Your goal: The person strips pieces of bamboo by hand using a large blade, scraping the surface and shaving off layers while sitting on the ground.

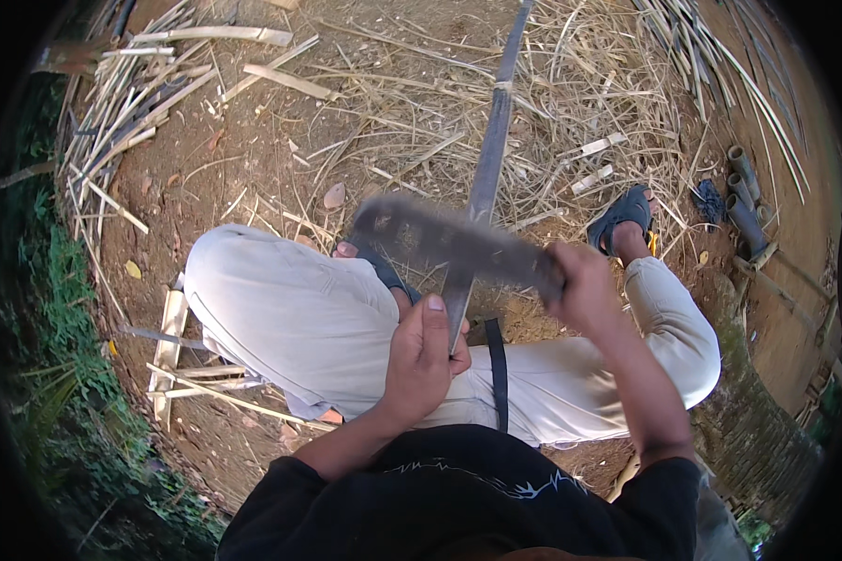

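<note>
The bamboo strip (489, 159), long and dark, runs from just in front of the person's waist out over the littered ground (243, 178), its far end leaning a little to the right. Its near end sits in the left hand (419, 360), fingers wrapped round it and thumb laid along it, so the whole length stretches forward from that grip. From where I stand, the left hand is plainly the nearer one. The right hand (582, 290) is off to the right, fingers clamped on the end of a broad dark blade (430, 238), which is blurred and lies crosswise over the strip, beyond the left thumb; I can't tell whether the two touch. Below the blade a dark sandal (384, 269) is partly hidden, and pale trousers (281, 290) crowd the near end, a black strap (498, 374) across them. Farther out, tangled shavings (608, 103) spread around, split pieces (131, 122) heap at the left, and dark tubes (747, 224) lie at the right.
</note>
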`<state>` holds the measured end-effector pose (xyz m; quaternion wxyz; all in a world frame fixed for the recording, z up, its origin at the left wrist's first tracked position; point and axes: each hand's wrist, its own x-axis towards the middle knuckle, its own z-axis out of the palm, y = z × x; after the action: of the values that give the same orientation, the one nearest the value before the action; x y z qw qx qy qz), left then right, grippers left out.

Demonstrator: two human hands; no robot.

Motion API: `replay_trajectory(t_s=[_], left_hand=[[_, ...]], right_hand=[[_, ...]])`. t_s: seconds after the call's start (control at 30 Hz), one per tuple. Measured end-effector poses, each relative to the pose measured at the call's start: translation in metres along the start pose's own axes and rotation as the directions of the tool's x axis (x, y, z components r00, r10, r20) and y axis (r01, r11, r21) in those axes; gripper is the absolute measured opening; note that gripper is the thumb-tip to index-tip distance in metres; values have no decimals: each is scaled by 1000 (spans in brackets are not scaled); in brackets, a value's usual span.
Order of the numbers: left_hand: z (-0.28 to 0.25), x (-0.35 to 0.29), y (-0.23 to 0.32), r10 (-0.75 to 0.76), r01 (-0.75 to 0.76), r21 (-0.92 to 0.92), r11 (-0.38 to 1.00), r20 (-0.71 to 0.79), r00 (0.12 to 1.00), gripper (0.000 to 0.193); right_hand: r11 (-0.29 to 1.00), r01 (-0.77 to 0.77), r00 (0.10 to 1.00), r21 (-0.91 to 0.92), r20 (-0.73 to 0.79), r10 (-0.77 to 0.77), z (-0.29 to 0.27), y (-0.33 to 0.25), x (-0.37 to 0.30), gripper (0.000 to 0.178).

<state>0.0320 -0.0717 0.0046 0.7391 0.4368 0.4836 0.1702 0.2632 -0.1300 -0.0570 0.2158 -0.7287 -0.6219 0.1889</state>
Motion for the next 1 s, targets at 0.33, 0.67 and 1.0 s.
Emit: replay_trajectory(t_s=[0.33,0.67,1.0], left_hand=[[-29,15,-12,-103,48,-319,947,-159,982,40],[-25,8,0,-61,51,-62,997,-172,983,35],[23,0,25,-222,119,-368,922,-250,943,40]], right_hand=[[965,117,943,-236,331,-33,-32,14,87,19],[957,271,890,-107,405,-207,-39,-21,80,19],[966,-115,951,-230,257,174,-55,106,143,25]])
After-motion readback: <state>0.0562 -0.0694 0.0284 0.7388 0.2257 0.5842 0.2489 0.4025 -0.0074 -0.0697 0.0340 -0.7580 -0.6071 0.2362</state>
